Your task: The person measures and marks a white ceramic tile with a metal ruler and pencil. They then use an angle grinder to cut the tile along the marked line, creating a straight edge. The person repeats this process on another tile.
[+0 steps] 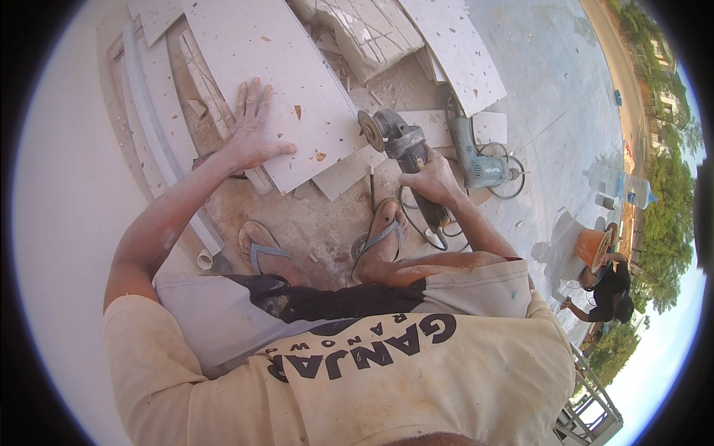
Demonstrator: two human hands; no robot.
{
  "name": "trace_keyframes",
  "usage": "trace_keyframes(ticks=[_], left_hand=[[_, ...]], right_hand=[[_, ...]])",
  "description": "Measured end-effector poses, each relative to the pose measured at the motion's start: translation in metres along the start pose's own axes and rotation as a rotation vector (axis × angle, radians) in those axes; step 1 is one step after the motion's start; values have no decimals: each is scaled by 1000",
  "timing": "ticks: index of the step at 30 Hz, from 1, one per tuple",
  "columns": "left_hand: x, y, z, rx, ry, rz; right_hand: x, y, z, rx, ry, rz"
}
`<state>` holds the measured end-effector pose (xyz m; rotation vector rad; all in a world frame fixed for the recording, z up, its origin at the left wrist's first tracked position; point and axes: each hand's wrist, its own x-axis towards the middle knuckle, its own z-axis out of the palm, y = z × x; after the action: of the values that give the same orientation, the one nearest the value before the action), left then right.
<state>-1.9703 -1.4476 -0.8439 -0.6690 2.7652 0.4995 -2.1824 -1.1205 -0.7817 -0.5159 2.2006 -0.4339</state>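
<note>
The right hand (435,181) wraps its fingers around the body of an angle grinder (407,152), whose long axis slants from its tail, low and toward the person's right, up and leftward to the disc (371,131). That disc sits at the right edge of a pale board (309,89), contact impossible to tell, while the left hand (253,137) lies on the board, fingers spread and pointing away; the board's length runs away from the person, slanting slightly left.
</note>
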Motion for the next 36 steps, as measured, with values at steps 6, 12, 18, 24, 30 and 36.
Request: trace_keyframes(ticks=[6,12,18,24,30,36], left_hand=[[0,1,-2,3,-16,-10],[0,3,-5,19,-31,-20],[0,6,-8,27,-48,-32],[0,6,-8,19,-53,-37],[-1,5,-7,2,-36,-26],[-2,9,-13,10,-58,-47]], right_hand=[[1,7,4,-20,27,-26],[6,16,9,-35,10,-37],[8,17,11,-20,67,-58],[14,17,10,-28,55,-54],[12,9,6,-34,66,-52],[8,-6,-1,-12,24,-38]])
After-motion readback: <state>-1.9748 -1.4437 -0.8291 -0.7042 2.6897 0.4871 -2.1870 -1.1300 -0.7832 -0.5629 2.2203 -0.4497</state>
